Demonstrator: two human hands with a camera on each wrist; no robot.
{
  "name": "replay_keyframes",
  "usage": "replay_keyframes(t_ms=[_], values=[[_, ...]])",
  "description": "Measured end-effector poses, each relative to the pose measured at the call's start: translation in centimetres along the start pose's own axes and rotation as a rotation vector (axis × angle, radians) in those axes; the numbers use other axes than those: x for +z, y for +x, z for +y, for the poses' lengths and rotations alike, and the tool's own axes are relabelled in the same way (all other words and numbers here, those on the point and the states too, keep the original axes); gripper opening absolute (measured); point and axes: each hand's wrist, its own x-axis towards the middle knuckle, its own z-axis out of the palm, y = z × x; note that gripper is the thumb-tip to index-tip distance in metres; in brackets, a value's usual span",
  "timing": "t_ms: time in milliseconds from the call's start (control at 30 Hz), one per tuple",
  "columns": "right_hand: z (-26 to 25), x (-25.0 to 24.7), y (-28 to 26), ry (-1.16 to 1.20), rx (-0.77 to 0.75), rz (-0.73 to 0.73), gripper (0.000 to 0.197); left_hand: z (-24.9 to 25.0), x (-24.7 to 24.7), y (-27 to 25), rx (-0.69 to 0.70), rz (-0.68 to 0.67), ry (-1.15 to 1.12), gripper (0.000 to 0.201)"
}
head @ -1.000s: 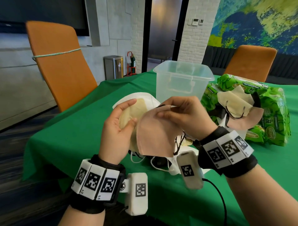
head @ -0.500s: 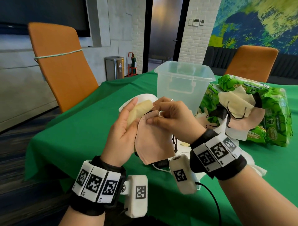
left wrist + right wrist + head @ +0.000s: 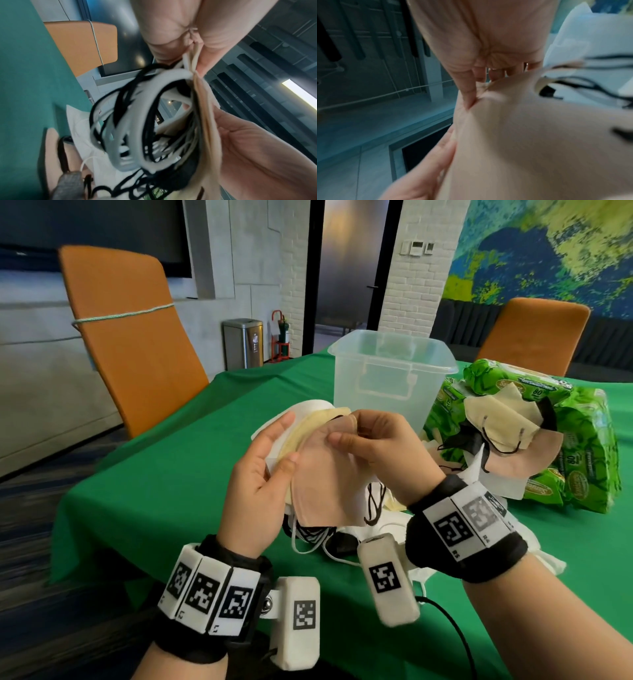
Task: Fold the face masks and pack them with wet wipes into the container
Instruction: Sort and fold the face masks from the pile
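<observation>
- Pink-beige and folded flat, a soft fabric face mask point(image 3: 325, 484) sat at the front of a small stack held in the air above the counter's near edge, between both hands.
- The right hand point(image 3: 383, 453) made its grip at the mask's top edge, thumb and curled fingers pinching the fabric; the right wrist view showed the same pinch point(image 3: 469, 97) from below.
- The left hand point(image 3: 260, 477) held the stack from the side, fingers behind it and thumb pressed on the pink mask's front.
- Behind the pink mask in that grip were a cream-yellow folded mask point(image 3: 308, 426) and a white folded mask point(image 3: 308, 409).
- White and black elastic ear loops point(image 3: 137, 121) hung in a tangle beneath the stack.
- More loose masks, white and dark, lay on the green cloth counter point(image 3: 171, 474) just below the hands.
- A clear plastic container with no lid point(image 3: 387, 378) stood upright beyond the hands.
- Just right of it lay green wet wipe packs point(image 3: 582, 440), with cream, pink and black masks point(image 3: 500, 426) draped over them.
- An orange chair point(image 3: 126, 337) stood at the counter's left side and a second orange chair point(image 3: 534, 333) at the far side.
</observation>
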Motion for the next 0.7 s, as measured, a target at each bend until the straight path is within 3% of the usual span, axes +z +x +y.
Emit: replay_keyframes(t_ms=[300,467,700], values=[[-0.5,0.4,0.5,0.242,0.111,0.072,0.01,-0.2,0.9,-0.4,-0.011,0.006,-0.103,0.038],[-0.3,0.9,0.5,0.176,0.07,0.178,0.002,-0.2,1.1,-0.4,-0.042,0.025,-0.165,0.037],[0.2,-0.3,0.7,0.248,0.035,0.282,0.039,-0.4,0.5,0.3,-0.065,0.096,-0.115,0.038]])
